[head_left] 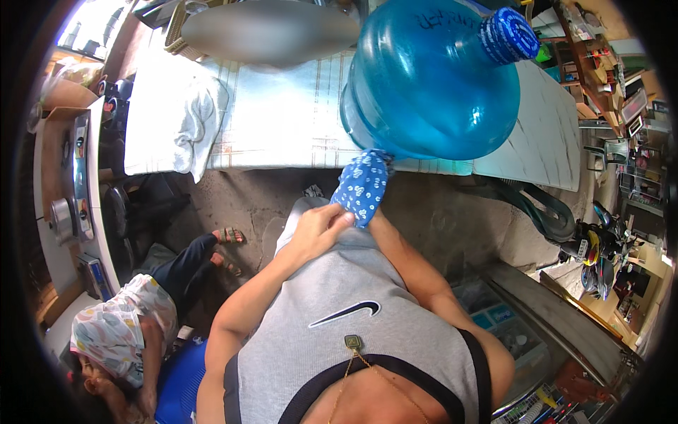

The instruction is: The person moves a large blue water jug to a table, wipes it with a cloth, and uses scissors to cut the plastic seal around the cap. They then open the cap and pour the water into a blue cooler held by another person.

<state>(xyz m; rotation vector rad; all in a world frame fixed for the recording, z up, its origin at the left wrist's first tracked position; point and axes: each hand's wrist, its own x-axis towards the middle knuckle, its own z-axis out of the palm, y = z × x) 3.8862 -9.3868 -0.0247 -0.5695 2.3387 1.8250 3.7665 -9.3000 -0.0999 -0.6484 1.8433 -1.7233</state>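
Note:
Near the table's front edge, a blue cloth piece (360,185) with white flower-like prints hangs before my waist. My left hand (323,227) pinches its lower left side between thumb and fingers. The right forearm (400,249) runs up to the cloth's lower right, where the cloth covers my right hand; its fingers do not show. Just beyond, a large translucent blue water jug (431,92) lies on its side on the table, its neck to the upper right. A blue patterned cover (510,35) sits over the jug's neck.
The table (282,127) has a light checked cover, with a white towel (200,120) draped at its left. Someone in a patterned shirt (127,328) sits low at left by a blue plastic seat (182,381). A clear storage box (505,325) stands at right. A far patch is blurred.

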